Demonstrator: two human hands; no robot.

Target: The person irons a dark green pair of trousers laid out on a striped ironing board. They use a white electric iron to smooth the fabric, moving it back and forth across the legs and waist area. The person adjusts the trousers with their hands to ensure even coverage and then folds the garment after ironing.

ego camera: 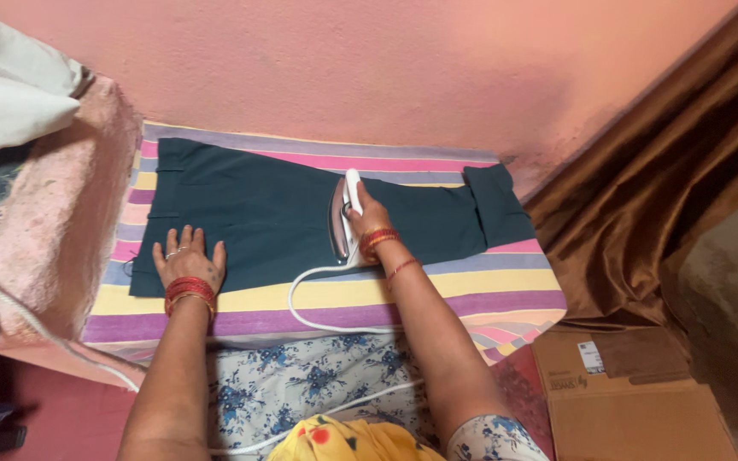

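A white electric iron (pixel 345 215) is gripped by its top handle in the closed right hand (pixel 367 218) at the centre of soft, limp dark trousers (pixel 258 213) — pinned at eight o'clock by the flat, spread-fingered left hand (pixel 188 258) — on a striped cloth (pixel 471 290).

Left hand (pixel 188 256) lies flat (fingers spread); right hand (pixel 367 218) curled in a grip.

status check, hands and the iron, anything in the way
Left hand flat on the dark trousers, open. Right hand shut on the iron, mid-trousers. White cord loops off the striped cloth; trousers otherwise bare.
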